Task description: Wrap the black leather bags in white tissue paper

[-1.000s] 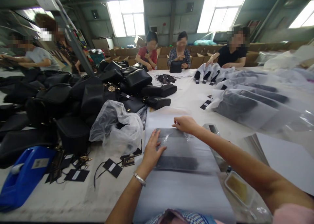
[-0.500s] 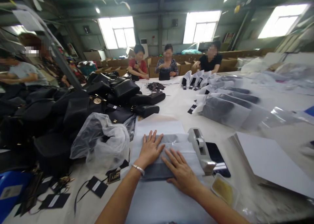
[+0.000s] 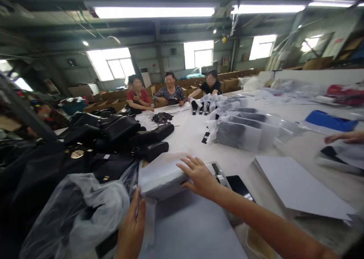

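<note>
A packet wrapped in white tissue paper (image 3: 163, 177) stands in front of me, with one long side facing me. My right hand (image 3: 200, 175) lies over its upper right part, open, with the fingers stretched across the paper. Beside the packet's left end is my left hand (image 3: 132, 223), open, its thumb and fingers extended and the fingertips at the paper's edge. What the paper encloses is hidden. Below the packet a white sheet (image 3: 190, 225) spreads toward me. Partly behind my right wrist sit a tape dispenser (image 3: 220, 175) and a dark phone (image 3: 240, 185).
Black handbags (image 3: 119, 134) are heaped on the left, with a crumpled clear plastic bag (image 3: 96, 202) nearer. Wrapped bags (image 3: 239, 132) stand in a row beyond. White boards (image 3: 298, 183) are stacked at right. Another person's hand (image 3: 345, 137) shows at the right edge; several people sit across the table.
Both hands lay flat on the papered bundle; it now stands more upright with white paper facing me. My left hand has moved to its left end, my right to its upper right. The view has shifted.
</note>
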The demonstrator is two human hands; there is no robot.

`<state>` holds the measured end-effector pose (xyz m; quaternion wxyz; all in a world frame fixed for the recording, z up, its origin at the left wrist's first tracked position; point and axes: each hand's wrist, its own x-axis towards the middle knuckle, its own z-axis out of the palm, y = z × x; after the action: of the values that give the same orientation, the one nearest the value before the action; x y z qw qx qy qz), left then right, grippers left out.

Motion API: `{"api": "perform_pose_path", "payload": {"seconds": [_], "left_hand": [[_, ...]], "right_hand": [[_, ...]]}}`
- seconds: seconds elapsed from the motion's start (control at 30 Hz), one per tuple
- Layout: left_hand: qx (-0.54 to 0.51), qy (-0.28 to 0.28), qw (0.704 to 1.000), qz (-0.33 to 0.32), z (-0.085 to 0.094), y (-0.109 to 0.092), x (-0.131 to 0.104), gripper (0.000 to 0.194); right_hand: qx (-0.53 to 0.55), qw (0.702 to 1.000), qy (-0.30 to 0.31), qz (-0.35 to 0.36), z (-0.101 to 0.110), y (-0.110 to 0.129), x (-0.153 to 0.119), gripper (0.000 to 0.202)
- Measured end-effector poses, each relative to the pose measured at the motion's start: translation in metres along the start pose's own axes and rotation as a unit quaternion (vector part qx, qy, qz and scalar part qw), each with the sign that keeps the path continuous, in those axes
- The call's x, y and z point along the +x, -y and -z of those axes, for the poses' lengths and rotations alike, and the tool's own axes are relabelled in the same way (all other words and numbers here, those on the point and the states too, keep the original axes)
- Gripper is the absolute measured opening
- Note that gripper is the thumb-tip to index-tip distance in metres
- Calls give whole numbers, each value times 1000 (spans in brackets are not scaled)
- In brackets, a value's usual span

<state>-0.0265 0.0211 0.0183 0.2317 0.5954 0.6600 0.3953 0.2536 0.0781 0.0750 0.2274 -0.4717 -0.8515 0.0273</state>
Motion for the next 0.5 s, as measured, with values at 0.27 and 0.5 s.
{"api": "perform_pose_path", "payload": {"seconds": [0.27,0.5], "left_hand": [[-45,6,998,51,-22,-14,30,64],[-156,63,983,-76,-68,-103,75,61]], "right_hand": [[105,994,38,-21,-3,-33,28,50],[80,991,-82,-71,73,-100,18,45]]}}
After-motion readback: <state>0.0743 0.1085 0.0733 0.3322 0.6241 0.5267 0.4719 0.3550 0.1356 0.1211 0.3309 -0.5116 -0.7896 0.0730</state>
